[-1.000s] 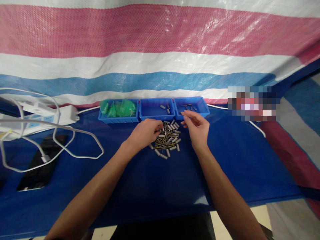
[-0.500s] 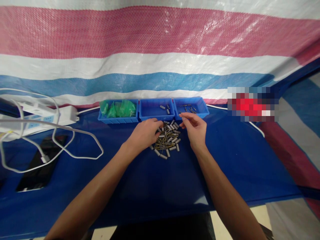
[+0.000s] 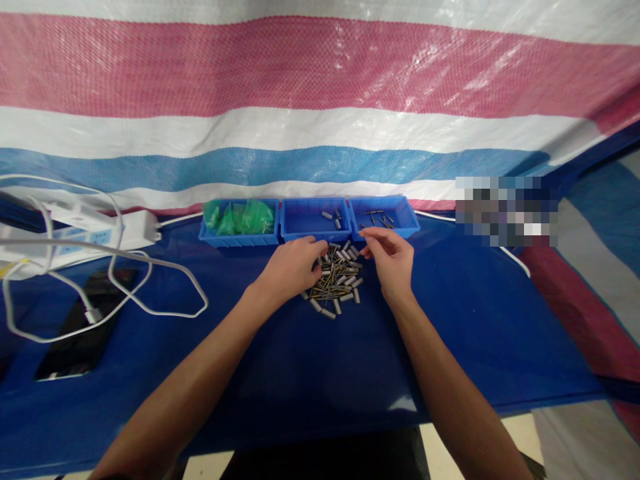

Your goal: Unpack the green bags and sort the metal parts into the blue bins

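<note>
A pile of grey metal cylinders and thin brass-coloured pins point(image 3: 336, 283) lies on the blue tabletop. My left hand point(image 3: 295, 267) rests at the pile's left edge, thumb and forefinger curled over the pieces; what lies between them is hidden. My right hand point(image 3: 393, 257) is at the front edge of the right blue bin point(image 3: 413, 230), its thumb and forefinger pinched together. Anything in that pinch is too small to make out. Several thin pins point(image 3: 373, 213) lie inside this bin. The middle blue bin point(image 3: 305, 230) contains a few grey cylinders point(image 3: 327, 215).
Green plastic bags point(image 3: 247, 217) fill the left blue bin point(image 3: 240, 239). To the left are a white power strip point(image 3: 135, 227), looped white cables point(image 3: 187, 313) and a black phone point(image 3: 75, 347). A striped tarp point(image 3: 300, 67) hangs behind the bins.
My right hand has shifted slightly left and its fingers have drawn closer together at the right bin. An additional pin seems visible in that bin. My left hand stays at the pile.
</note>
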`<move>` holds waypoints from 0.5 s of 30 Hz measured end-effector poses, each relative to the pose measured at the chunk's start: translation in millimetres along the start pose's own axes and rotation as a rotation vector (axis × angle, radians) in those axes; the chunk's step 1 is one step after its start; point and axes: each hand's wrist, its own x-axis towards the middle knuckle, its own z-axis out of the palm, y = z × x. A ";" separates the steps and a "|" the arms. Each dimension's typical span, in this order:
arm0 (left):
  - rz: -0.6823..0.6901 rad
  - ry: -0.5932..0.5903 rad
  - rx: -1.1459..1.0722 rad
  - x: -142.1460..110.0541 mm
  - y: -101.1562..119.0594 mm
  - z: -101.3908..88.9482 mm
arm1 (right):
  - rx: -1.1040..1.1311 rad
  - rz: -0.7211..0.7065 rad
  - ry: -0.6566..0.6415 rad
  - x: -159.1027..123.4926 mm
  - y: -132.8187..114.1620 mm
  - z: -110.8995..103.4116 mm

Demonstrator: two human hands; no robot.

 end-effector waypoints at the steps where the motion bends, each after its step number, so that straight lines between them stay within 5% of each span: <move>1: -0.004 0.004 -0.005 -0.2 -0.3 0.3 | -0.003 0.000 0.000 0.0 0.0 0.0; 15: 0.001 0.110 -0.189 -2.1 -1.7 -7.4 | 0.018 -0.013 -0.001 0.3 -2.0 -0.7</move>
